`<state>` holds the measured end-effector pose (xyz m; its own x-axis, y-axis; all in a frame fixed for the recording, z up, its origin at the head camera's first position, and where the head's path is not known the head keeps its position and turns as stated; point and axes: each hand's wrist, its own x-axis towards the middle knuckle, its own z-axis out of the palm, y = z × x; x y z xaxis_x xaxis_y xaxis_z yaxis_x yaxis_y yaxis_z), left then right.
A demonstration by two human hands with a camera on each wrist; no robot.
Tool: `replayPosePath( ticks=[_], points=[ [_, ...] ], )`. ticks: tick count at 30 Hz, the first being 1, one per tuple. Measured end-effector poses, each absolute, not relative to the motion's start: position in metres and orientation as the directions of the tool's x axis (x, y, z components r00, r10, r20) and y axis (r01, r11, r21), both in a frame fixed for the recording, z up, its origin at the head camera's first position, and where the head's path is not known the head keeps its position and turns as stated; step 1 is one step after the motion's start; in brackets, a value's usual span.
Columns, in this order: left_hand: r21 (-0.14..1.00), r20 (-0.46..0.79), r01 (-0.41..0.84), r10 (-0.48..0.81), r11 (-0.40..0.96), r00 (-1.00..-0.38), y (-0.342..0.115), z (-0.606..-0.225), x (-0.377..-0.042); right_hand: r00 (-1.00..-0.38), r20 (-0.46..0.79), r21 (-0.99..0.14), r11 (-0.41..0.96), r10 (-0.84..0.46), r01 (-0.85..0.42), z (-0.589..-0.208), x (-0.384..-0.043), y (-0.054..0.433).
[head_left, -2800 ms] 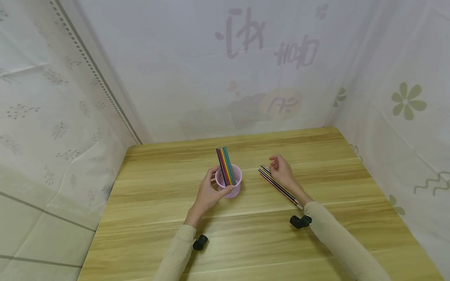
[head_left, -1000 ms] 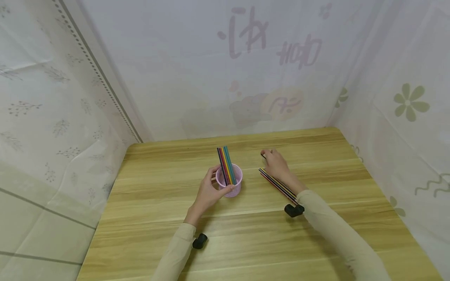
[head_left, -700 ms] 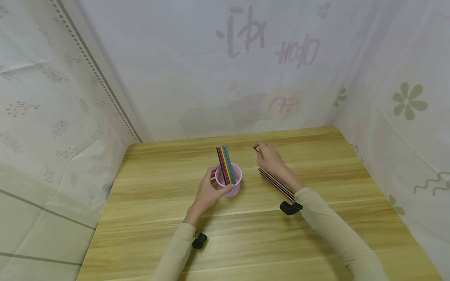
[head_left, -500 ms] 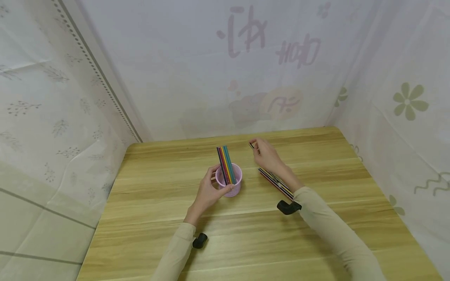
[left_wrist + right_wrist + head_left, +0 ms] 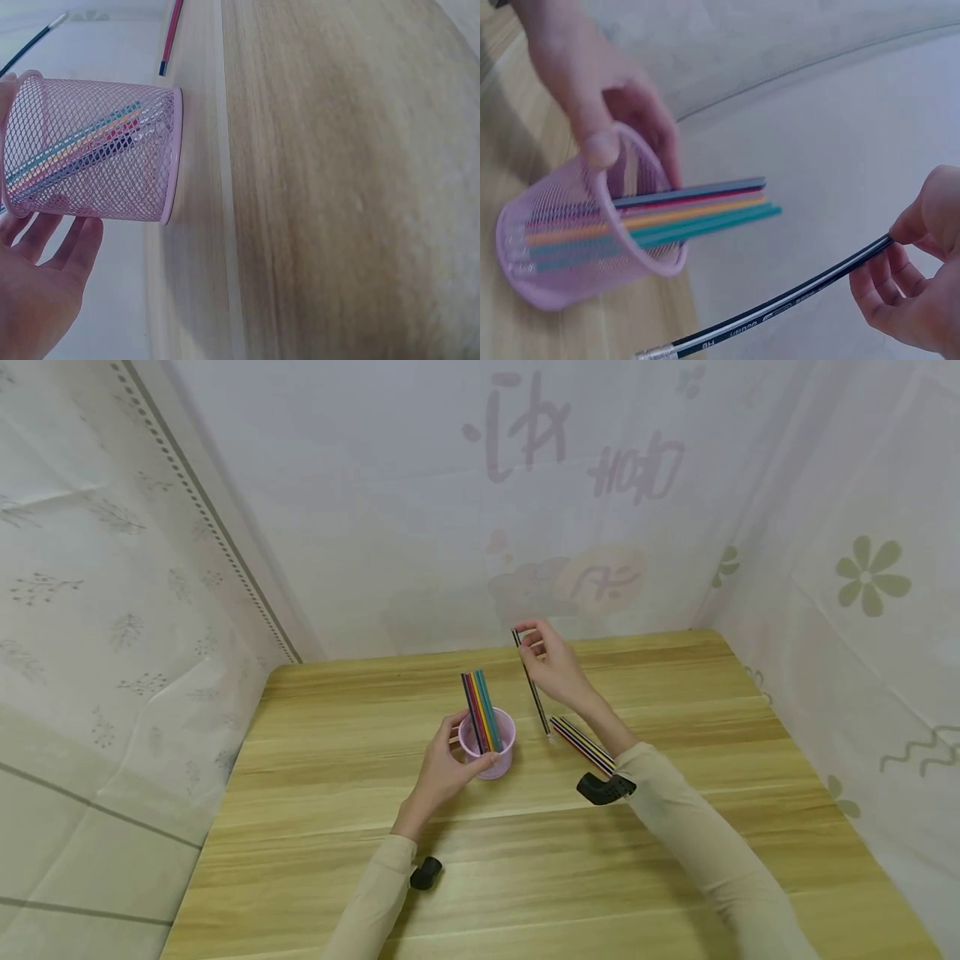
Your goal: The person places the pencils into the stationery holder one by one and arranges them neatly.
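Observation:
In the head view, my left hand (image 5: 447,770) grips a pink mesh pencil cup (image 5: 491,769) standing on the table, thumb at the near rim and fingers round the far side. Several coloured pencils (image 5: 481,710) lean in it: dark, red, yellow and teal. My right hand (image 5: 553,667) pinches a black pencil (image 5: 535,697) with a pale stripe near its upper end. That pencil hangs tilted to the right of the cup, its metal-banded end (image 5: 657,352) lowest in the right wrist view. Through the mesh (image 5: 97,157), the left wrist view shows the pencils slanting inside.
Several more pencils (image 5: 583,747) lie side by side on the wooden table (image 5: 495,877), right of the cup and partly under my right forearm. Patterned curtains (image 5: 405,527) close in the table's back and sides. A black wrist camera (image 5: 604,788) juts from my right sleeve.
My right hand has lifted a black pencil off the group on the table, moving up and left, and the pencil now hangs steeply. The left hand and the cup have stayed put.

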<state>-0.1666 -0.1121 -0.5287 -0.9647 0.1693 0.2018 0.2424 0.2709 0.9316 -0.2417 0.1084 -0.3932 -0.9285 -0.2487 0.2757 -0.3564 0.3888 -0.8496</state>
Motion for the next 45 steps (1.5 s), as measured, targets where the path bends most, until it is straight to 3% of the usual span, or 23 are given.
replayPosePath(
  ticks=[17, 27, 32, 45],
  points=[
    [0.919, 0.217, 0.260, 0.170, 0.297, -0.961, -0.113, -0.531, -0.167, -0.879, 0.462, -0.878, 0.080, -0.116, -0.472, -0.363, -0.233, 0.064],
    [0.930, 0.215, 0.252, 0.162, 0.269, -0.963, -0.111, -0.530, -0.167, -0.893, 0.434, -0.894, 0.068, -0.118, -0.443, -0.395, -0.228, 0.042],
    [0.930, 0.212, 0.258, 0.189, 0.264, -0.959, -0.109, -0.507, -0.157, -0.898, 0.422, -0.898, 0.080, -0.120, -0.433, -0.407, -0.225, 0.035],
    [0.930, 0.197, 0.251, 0.213, 0.269, -0.957, -0.110, -0.492, -0.150, -0.886, 0.427, -0.870, 0.184, -0.182, -0.458, -0.437, -0.223, 0.026]
  ],
)
